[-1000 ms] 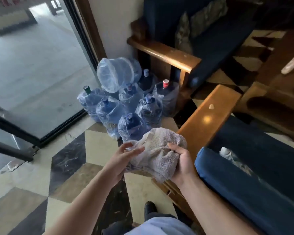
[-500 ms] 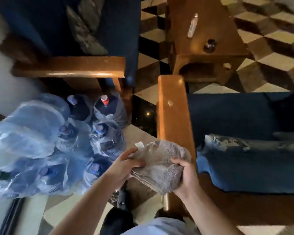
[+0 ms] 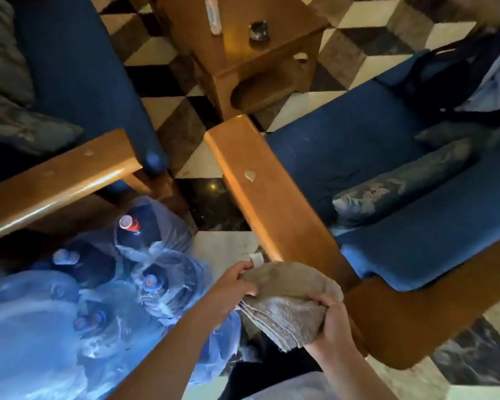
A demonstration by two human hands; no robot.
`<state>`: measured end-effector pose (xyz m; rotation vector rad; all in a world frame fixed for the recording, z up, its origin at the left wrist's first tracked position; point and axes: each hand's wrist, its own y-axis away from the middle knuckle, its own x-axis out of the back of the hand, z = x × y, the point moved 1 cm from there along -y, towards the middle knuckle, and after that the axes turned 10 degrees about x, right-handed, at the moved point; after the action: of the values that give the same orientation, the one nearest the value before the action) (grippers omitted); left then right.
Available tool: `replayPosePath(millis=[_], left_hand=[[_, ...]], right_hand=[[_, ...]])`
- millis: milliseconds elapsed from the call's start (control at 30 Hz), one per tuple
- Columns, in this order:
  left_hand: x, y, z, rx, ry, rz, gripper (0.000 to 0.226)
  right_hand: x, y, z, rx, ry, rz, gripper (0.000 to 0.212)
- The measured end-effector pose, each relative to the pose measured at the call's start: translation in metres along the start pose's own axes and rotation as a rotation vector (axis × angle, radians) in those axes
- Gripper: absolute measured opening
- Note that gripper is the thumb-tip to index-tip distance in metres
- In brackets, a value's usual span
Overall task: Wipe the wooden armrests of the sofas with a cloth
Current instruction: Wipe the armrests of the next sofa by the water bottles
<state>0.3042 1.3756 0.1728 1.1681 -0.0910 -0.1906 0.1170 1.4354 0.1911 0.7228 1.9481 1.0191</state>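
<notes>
Both hands hold a folded grey-brown terry cloth (image 3: pixel 286 304) low in the view, above the near end of a wooden armrest (image 3: pixel 272 203). The left hand (image 3: pixel 231 293) pinches the cloth's left edge, thumb on top and fingers curled underneath, beside a small white label (image 3: pixel 256 258) that sticks up from the fabric. The right hand (image 3: pixel 334 321) is closed around the cloth's right corner, its fingers wrapped over the bunched layers. Whether the cloth touches the wood cannot be told; it covers the armrest's near end from this angle. This armrest runs away from the person along the left side of a blue-cushioned sofa seat (image 3: pixel 344 157), and a small pale spot (image 3: pixel 250 175) sits on its top surface about midway. A patterned bolster cushion (image 3: pixel 399 183) lies on that seat, with dark clothing (image 3: pixel 459 76) farther back. To the left, a second wooden armrest (image 3: pixel 58 180) crosses the frame at an angle, belonging to another blue sofa (image 3: pixel 78 67). Below it, several large blue water jugs (image 3: pixel 145 272) wrapped in clear plastic stand close together on the floor. Beyond both armrests stands a wooden side table (image 3: pixel 237 53) on the checkered tile floor (image 3: pixel 387 24), carrying a pale bottle (image 3: pixel 212 14) lying flat and a small dark object (image 3: pixel 259 31) near it.
</notes>
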Motion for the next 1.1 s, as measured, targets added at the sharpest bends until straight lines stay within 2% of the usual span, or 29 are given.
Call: replayPosePath(millis=[133, 267, 367, 500, 633, 733, 833, 900, 1000, 1033, 1100], left_hand=[[0.004, -0.019, 0.042, -0.004, -0.137, 0.028, 0.054], [0.006, -0.035, 0.076, 0.016, -0.245, 0.092, 0.055], [0.005, -0.044, 0.097, 0.032, -0.321, 0.064, 0.057], [0.007, -0.059, 0.136, 0.054, -0.396, 0.015, 0.048], [0.015, -0.086, 0.178, 0.059, -0.426, -0.101, 0.040], [0.036, -0.110, 0.213, 0.067, -0.512, -0.062, 0.037], [0.075, -0.153, 0.262, 0.098, -0.694, -0.010, 0.035], [0.102, -0.179, 0.293, 0.094, -0.780, -0.021, 0.036], [0.129, -0.212, 0.326, 0.005, -1.070, -0.079, 0.042], [0.132, -0.217, 0.330, -0.062, -1.163, -0.097, 0.043], [0.125, -0.224, 0.329, -0.188, -1.325, -0.178, 0.045]], right_hand=[[-0.027, -0.016, -0.016, -0.033, 0.010, 0.033, 0.037], [-0.051, -0.036, -0.035, -0.060, 0.004, 0.069, 0.039], [-0.062, -0.045, -0.039, -0.064, -0.025, 0.105, 0.034], [-0.078, -0.059, -0.051, -0.087, -0.080, 0.130, 0.027], [-0.107, -0.081, -0.071, -0.011, -0.064, 0.143, 0.047], [-0.130, -0.098, -0.084, 0.045, -0.122, 0.233, 0.061], [-0.150, -0.123, -0.087, 0.083, -0.194, 0.334, 0.074], [-0.162, -0.130, -0.086, 0.106, -0.226, 0.396, 0.071], [-0.175, -0.133, -0.073, 0.201, -0.337, 0.556, 0.066], [-0.179, -0.130, -0.067, 0.243, -0.380, 0.590, 0.057], [-0.179, -0.123, -0.055, 0.351, -0.451, 0.760, 0.033]])
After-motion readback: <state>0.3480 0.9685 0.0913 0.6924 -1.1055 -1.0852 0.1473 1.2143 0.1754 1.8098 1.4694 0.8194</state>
